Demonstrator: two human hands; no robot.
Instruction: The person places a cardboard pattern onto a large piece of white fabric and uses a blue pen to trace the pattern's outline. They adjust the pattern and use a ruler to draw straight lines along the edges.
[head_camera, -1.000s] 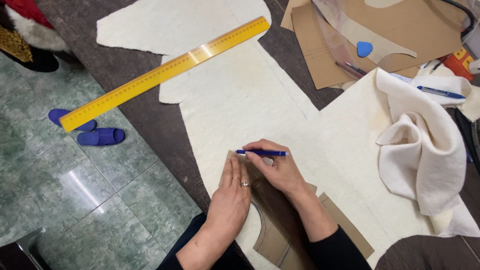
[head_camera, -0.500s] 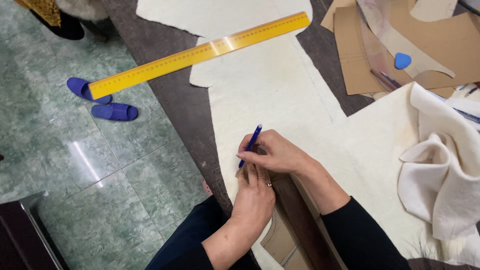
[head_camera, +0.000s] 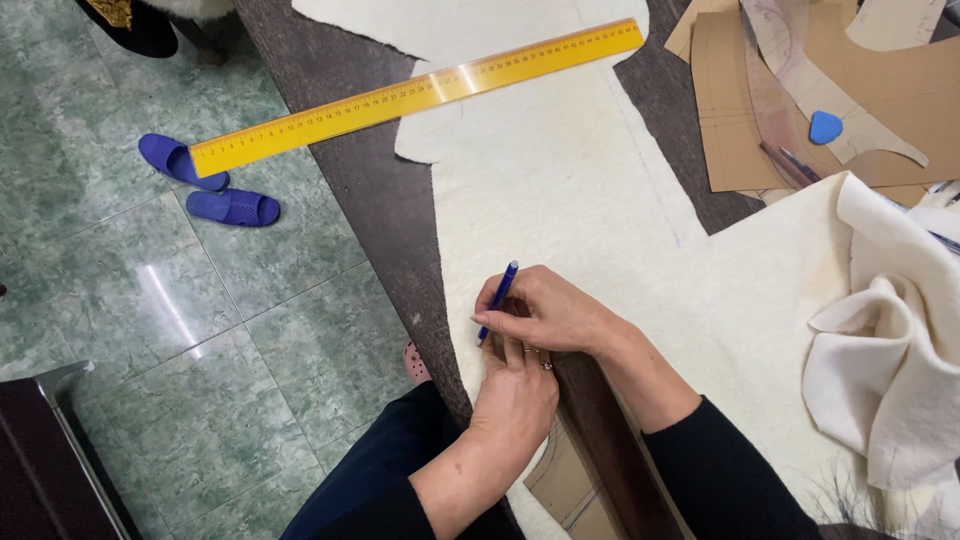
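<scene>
Looking down from the head camera, the right hand (head_camera: 545, 312) is pinched shut on a slim blue pen (head_camera: 497, 301), its fingers curled round the barrel. The pen is a thin plastic stick, dark blue along its whole length, tilted with its top away from the person and its tip down on the cream felt sheet (head_camera: 560, 190) near that sheet's left edge. The left hand (head_camera: 515, 395) lies flat, fingers together and pressing down just beside the pen tip, with a ring on one finger; it grips nothing. Beneath both hands a brown cardboard pattern piece (head_camera: 560, 480) shows partly, tucked against the felt.

The felt lies spread on a dark brown table (head_camera: 370, 190). A long yellow ruler (head_camera: 415, 95) lies slanted across the far end of the felt, well apart from the hands. More brown card patterns (head_camera: 745, 120) sit at the upper right, with a small blue chalk piece (head_camera: 825, 127) on them. A bunched cream cloth (head_camera: 885, 360) rests at the right. Two blue slippers (head_camera: 210, 185) stand on the green tiled floor (head_camera: 200, 330).
</scene>
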